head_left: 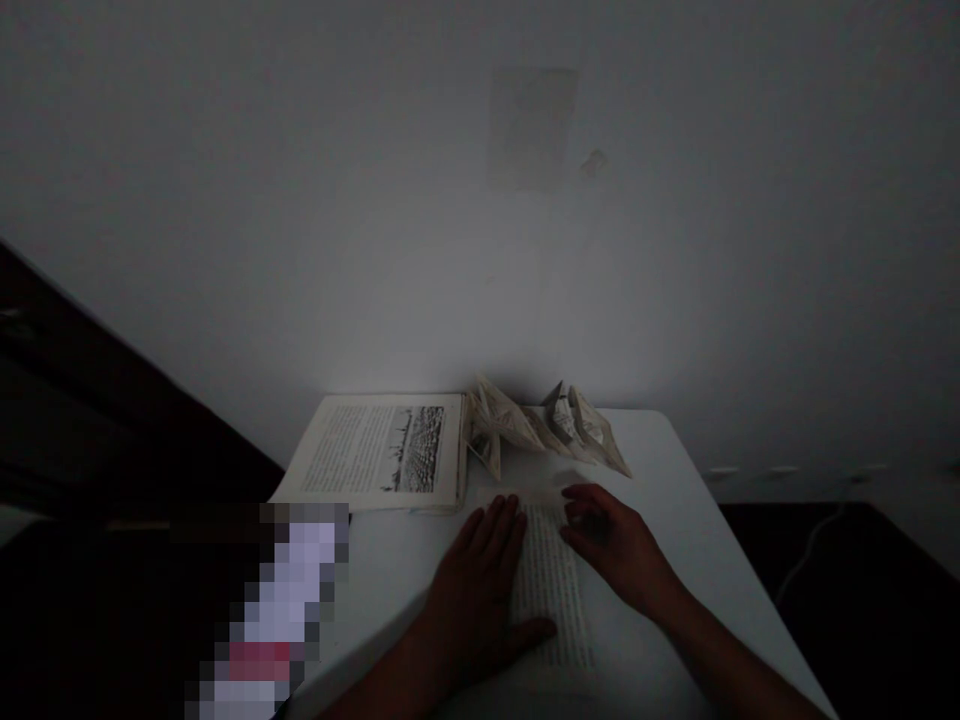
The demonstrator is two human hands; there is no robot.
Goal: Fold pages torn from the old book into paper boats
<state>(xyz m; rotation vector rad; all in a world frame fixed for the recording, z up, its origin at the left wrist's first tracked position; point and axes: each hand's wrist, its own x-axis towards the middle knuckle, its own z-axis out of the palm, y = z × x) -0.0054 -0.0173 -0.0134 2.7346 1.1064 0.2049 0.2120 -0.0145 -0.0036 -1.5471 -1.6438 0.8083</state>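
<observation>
A page of printed paper (551,590) lies on the white table before me. My left hand (480,580) rests flat on its left part, fingers stretched forward and thumb reaching across the print. Close to the page's upper right edge is my right hand (604,535), its fingers curled and the thumb apart from the forefinger. Nothing shows between those fingertips; whether they touch the paper I cannot tell. Beyond both hands stand several folded paper boats (514,420), made from printed pages.
An open book (360,450) with a black-and-white picture lies at the table's far left, beside the boats. The white table (675,510) meets a pale wall (390,250). A blurred-out patch (289,590) covers something at the left edge. A cable (810,545) hangs at right.
</observation>
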